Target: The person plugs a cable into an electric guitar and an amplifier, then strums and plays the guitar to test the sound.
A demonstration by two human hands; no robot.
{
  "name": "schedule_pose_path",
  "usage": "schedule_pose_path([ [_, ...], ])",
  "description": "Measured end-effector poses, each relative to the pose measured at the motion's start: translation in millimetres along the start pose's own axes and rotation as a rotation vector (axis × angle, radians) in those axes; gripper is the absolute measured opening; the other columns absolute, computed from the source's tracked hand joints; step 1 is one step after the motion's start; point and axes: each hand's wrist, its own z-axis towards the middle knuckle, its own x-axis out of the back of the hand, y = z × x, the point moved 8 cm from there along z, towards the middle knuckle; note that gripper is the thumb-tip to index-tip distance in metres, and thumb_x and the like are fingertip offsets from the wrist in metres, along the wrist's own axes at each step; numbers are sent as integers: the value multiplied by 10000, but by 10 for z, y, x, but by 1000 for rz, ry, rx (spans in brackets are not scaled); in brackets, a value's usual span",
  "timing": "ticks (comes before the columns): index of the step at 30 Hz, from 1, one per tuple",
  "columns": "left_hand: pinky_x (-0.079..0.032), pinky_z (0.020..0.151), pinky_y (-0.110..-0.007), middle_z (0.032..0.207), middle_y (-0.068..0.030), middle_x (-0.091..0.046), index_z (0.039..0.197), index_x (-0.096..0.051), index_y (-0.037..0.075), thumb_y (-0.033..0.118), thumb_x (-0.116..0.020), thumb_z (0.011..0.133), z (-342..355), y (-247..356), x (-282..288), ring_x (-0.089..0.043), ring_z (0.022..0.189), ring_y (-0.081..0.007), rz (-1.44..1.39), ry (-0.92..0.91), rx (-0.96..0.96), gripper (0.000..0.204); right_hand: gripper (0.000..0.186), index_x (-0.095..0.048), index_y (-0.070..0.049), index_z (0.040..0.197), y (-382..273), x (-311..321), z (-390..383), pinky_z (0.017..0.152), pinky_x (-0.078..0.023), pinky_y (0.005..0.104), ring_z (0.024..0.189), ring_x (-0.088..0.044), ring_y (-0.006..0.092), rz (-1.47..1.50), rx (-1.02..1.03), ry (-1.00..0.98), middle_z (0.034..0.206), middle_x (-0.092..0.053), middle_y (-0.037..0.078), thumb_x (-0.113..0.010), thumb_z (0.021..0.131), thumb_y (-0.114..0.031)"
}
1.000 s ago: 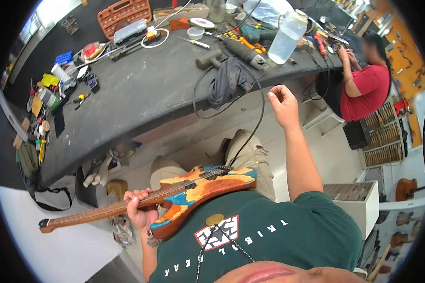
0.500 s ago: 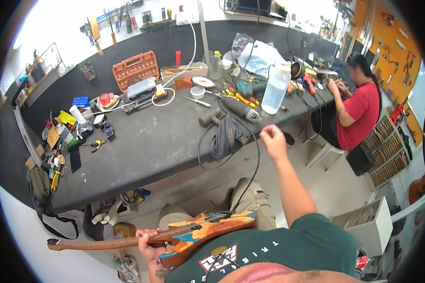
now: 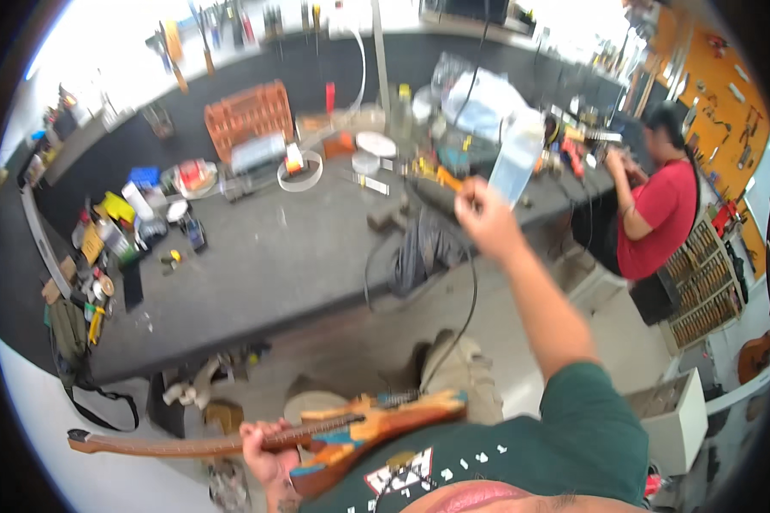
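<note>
An electric guitar (image 3: 419, 409) with a wood-toned body and blue patches lies across my lap against my green shirt, its neck pointing left. My left hand (image 3: 269, 453) is closed round the neck close to the body. A black cable (image 3: 462, 325) runs up from near the guitar's upper edge toward the bench. My right hand (image 3: 488, 221) is raised at the bench's front edge, away from the strings, its fingers pinched together. What they hold, if anything, is blurred. Just behind that hand stands a clear plastic bottle (image 3: 517, 158), partly covered by the fingers.
A dark workbench (image 3: 257, 248) curves ahead, with an open orange tool case (image 3: 248, 120), a dark cloth (image 3: 419, 252) and scattered tools. Clutter fills its left end. A person in a red shirt (image 3: 659, 214) sits working at right, beside a drawer rack (image 3: 710, 282).
My right hand has moved up and slightly left, now overlapping the bench edge and the bottle. My left hand keeps its hold on the guitar neck. The picture has become blurred.
</note>
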Motion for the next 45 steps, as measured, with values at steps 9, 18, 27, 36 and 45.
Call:
schedule_pose_path([
  [9, -478, 1043, -485, 822, -7, -554, 881, -501, 157, 171, -678, 914, 509, 65, -196, -591, 859, -182, 114, 2, 127, 181, 147, -708, -41, 1014, -1203, -1391, -228, 767, -548, 473, 857, -690, 383, 284, 256, -1278, 880, -723, 144, -730, 926, -157],
  [18, -605, 909, -616, 883, -105, -694, 963, -607, 112, 263, -714, 903, 733, 30, 1226, -711, 903, -332, 107, 588, 236, 194, 152, -705, -14, 1059, -962, 524, 3331, 844, -533, 296, 906, -682, 125, -196, 145, -82, 943, -731, 29, -677, 992, -147],
  [27, -627, 898, -522, 1049, -223, -736, 989, -612, 66, 307, -701, 966, 800, 646, -497, -744, 945, -335, 994, 50, 519, 258, 694, -596, -53, 1504, 1369, 2377, 5900, 1084, -513, 432, 1254, -689, 377, -537, -245, 210, 1331, -711, 278, -701, 873, -324],
  [36, -602, 758, -435, 913, -123, -668, 951, -528, 113, 189, -700, 925, 102, 943, -2352, -678, 807, -247, 854, 373, -31, 190, 819, -416, -212, 1656, 2273, 2352, 6788, 1243, -381, 441, 1505, -460, 398, -445, -485, 130, 1648, -401, 287, -648, 885, -358],
  [45, -512, 759, -339, 857, -20, -516, 1000, -456, 167, -3, -701, 851, -549, 1142, -3217, -570, 791, -177, 371, 620, -313, 334, 651, -533, -177, 1546, 1721, 2268, 6443, 1141, -483, 529, 1394, -556, 448, -621, -471, 199, 1549, -527, 245, -650, 941, -388],
])
